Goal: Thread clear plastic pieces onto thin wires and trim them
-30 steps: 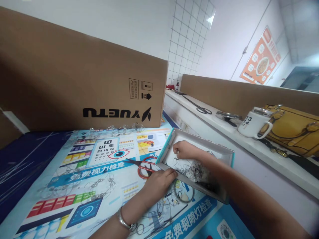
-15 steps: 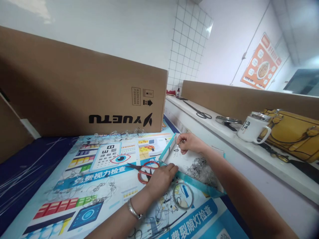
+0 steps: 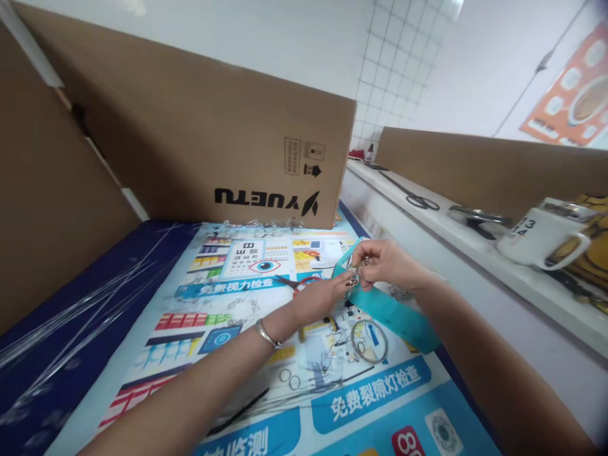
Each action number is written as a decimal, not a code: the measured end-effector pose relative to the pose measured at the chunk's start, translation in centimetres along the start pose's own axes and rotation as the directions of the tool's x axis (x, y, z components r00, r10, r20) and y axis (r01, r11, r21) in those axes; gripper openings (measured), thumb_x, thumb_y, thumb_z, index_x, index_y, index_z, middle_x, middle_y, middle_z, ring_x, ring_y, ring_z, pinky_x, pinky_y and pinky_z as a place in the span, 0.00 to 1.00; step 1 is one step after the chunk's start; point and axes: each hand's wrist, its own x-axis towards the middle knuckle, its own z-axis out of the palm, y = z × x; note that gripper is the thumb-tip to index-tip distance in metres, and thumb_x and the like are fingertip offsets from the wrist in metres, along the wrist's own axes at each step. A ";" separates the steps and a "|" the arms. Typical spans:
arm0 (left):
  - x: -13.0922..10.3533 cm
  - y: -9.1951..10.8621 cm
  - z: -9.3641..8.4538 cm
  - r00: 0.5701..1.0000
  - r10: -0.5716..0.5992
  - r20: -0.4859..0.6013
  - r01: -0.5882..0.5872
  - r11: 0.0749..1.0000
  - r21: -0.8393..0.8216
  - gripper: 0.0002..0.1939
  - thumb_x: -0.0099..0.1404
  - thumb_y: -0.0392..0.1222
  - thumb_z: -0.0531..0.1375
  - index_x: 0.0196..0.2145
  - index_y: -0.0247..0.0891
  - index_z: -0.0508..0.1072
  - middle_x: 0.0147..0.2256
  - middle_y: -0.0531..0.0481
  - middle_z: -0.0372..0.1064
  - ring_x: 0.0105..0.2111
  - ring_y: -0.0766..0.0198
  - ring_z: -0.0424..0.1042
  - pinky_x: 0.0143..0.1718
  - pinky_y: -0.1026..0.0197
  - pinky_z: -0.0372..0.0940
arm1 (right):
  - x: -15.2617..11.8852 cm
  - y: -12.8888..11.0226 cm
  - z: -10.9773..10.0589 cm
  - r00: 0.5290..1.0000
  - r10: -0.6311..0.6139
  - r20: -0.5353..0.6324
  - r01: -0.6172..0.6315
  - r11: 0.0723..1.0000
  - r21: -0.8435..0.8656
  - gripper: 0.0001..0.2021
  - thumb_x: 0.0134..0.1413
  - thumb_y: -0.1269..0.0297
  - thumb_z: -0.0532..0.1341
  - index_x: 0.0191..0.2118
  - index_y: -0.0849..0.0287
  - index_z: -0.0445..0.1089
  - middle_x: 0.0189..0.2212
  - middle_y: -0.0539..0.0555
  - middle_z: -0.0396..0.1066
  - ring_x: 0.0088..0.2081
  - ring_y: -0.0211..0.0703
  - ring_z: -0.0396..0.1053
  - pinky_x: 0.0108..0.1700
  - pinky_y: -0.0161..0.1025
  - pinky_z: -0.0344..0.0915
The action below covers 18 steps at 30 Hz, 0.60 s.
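Note:
My left hand (image 3: 319, 299), with a silver bangle (image 3: 268, 334) on the wrist, has its fingertips together over the near side of a turquoise box (image 3: 396, 316). My right hand (image 3: 392, 267) meets it there in a pinch. Something small, shiny and wiry (image 3: 352, 279) shows between the two sets of fingertips; its kind is too small to make out. Most of the box's inside is hidden behind my right hand, though a bit of tangled wire (image 3: 401, 293) shows. Red-handled scissors (image 3: 300, 286) lie partly behind my left hand.
A coil of wire (image 3: 369, 341), loose rings (image 3: 289, 379) and thin wires lie on the printed sheet (image 3: 380, 405). A cardboard box (image 3: 266, 152) stands at the back. Along the right, a white ledge (image 3: 456, 244) carries a mug (image 3: 539, 235) and dark scissors (image 3: 420, 201).
My right hand has come up out of the box to my left hand's fingertips. My left hand has shifted off the box's corner. The camera view has turned left.

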 end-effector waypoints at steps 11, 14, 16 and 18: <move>-12.5 -0.4 -4.1 0.930 -0.349 -0.115 0.320 0.923 -0.212 0.13 0.64 0.31 0.48 0.41 0.38 0.70 0.42 0.49 0.70 0.42 0.64 0.68 0.43 0.59 0.64 | 2.1 4.9 10.5 0.946 0.132 0.295 -0.157 0.986 0.064 0.11 0.35 0.76 0.56 0.31 0.59 0.64 0.16 0.43 0.64 0.18 0.34 0.66 0.21 0.29 0.64; -15.8 0.5 -3.9 0.898 -0.430 -0.100 0.392 0.880 -0.267 0.13 0.64 0.32 0.49 0.42 0.39 0.70 0.42 0.50 0.71 0.42 0.65 0.69 0.43 0.59 0.65 | 2.9 7.4 12.3 0.937 0.143 0.317 -0.175 0.982 0.075 0.11 0.36 0.76 0.56 0.31 0.59 0.63 0.15 0.43 0.63 0.18 0.34 0.66 0.21 0.30 0.65; -17.6 1.0 -3.6 0.892 -0.444 -0.087 0.404 0.869 -0.285 0.14 0.64 0.32 0.49 0.43 0.42 0.70 0.43 0.51 0.70 0.42 0.64 0.69 0.43 0.59 0.66 | 3.2 8.8 13.2 0.945 0.152 0.290 -0.171 0.984 0.043 0.10 0.37 0.75 0.56 0.31 0.59 0.63 0.15 0.43 0.62 0.18 0.34 0.65 0.20 0.30 0.64; -19.1 1.6 -3.3 0.886 -0.456 -0.083 0.418 0.864 -0.282 0.13 0.64 0.34 0.50 0.43 0.43 0.69 0.43 0.51 0.70 0.42 0.63 0.69 0.42 0.58 0.66 | 3.3 9.9 13.9 0.952 0.165 0.258 -0.171 0.985 0.002 0.09 0.39 0.74 0.55 0.31 0.58 0.63 0.16 0.43 0.63 0.18 0.34 0.65 0.19 0.30 0.64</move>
